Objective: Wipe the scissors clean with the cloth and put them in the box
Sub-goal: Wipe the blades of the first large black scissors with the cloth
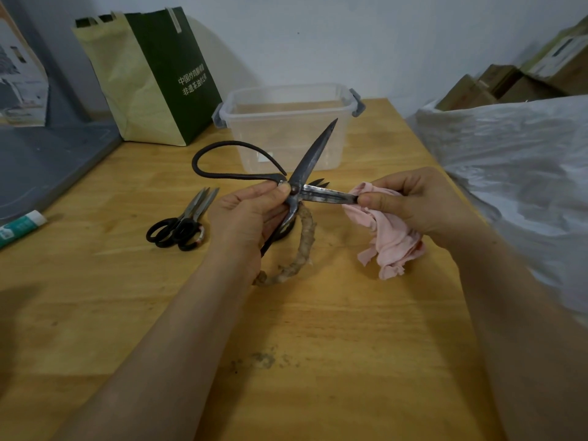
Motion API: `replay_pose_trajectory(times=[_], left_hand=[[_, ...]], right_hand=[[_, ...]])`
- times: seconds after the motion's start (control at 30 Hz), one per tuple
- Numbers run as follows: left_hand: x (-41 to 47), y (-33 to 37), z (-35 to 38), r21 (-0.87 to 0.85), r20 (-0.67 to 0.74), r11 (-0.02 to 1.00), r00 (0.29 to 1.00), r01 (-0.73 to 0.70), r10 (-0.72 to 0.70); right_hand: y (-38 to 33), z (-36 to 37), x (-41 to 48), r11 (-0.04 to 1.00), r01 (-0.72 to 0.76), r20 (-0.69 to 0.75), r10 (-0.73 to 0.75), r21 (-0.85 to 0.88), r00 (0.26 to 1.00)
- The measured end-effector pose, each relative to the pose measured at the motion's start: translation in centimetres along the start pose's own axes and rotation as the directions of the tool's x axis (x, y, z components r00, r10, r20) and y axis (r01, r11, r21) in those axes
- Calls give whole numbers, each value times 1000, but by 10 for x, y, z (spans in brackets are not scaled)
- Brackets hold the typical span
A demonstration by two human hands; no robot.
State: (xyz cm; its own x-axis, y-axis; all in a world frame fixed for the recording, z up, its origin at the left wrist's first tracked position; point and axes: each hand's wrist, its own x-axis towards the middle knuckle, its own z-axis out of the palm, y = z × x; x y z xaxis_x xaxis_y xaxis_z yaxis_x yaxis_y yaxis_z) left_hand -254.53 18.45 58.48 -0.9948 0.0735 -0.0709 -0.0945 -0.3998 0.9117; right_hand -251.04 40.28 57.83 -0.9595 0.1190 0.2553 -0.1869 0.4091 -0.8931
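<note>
Pinching the pivot of the open iron scissors [310, 160], the left hand [245, 218] holds them just in front of the clear plastic box [254, 132]. The right hand [420, 205] pinches a pink cloth [391, 240] around one blade's tip, also in front of the box.

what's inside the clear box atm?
No scissors show inside the clear box; through its see-through walls it looks empty. The raised blade of the large scissors crosses its front wall and hides a narrow strip, so that part is unconfirmed.
</note>
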Motion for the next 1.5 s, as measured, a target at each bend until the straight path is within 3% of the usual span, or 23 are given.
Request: replay_pose_trajectory(times=[0.2, 0.33, 0.5, 0.63, 0.73, 0.8, 0.83, 0.9, 0.97, 1.0, 1.07, 1.1, 1.17, 1.33, 1.5], left_hand=[[11, 9, -9, -77, -147, 996, 988, -52, 40], [10, 4, -5, -80, -177, 995, 983, -63, 48], [9, 0, -4, -81, -190, 994, 981, -67, 50], [7, -4, -1, -72, -168, 996, 985, -57, 44], [6, -6, 0, -63, -158, 997, 987, -51, 41], [6, -7, 1, -63, -160, 997, 986, -49, 39], [6, -6, 1, -66, -162, 996, 986, -52, 40], [6, -6, 1, -75, -164, 995, 985, -58, 45], [6, -6, 1, -76, -164, 995, 985, -65, 52], [6, -6, 1, -70, -168, 995, 984, -66, 53], [5, -6, 2, -66, -169, 995, 984, -71, 59], [5, -6, 2, -66, -168, 995, 984, -74, 62], [5, -7, 3, -57, -171, 996, 983, -72, 61], [0, -7, 5, 24, -100, 997, 992, -72, 74], [-7, -12, 12, 108, 24, 991, 997, -81, 79]], right_hand=[[2, -10, -1, 999, -22, -147, 28, 46, 989], [-1, -7, 2, 975, -196, -91, 187, -101, 978], [-15, -21, 0, 919, -221, -312, 116, -326, 943], [-27, -19, -4, 752, -382, -158, 355, -537, 921], [-31, -15, -7, 627, -310, 5, 448, -715, 894], [-31, -15, -7, 662, -224, 12, 332, -715, 943], [-30, -16, -7, 728, -203, -65, 212, -655, 975], [-32, -20, -5, 949, -85, -275, -2, -304, 961], [-33, -23, -3, 991, 37, -327, 7, 129, 945], [-30, -23, -2, 987, 8, -307, 43, 160, 951], [-20, -19, -1, 986, -128, -294, 93, -102, 951], [-17, -17, 0, 976, -155, -348, 95, -151, 933], [-20, -14, 2, 994, -81, -441, 40, -74, 896], [-20, -5, 3, 991, -16, -533, -56, -130, 844], [-21, 11, 2, 860, 156, -454, -401, -486, 796]])
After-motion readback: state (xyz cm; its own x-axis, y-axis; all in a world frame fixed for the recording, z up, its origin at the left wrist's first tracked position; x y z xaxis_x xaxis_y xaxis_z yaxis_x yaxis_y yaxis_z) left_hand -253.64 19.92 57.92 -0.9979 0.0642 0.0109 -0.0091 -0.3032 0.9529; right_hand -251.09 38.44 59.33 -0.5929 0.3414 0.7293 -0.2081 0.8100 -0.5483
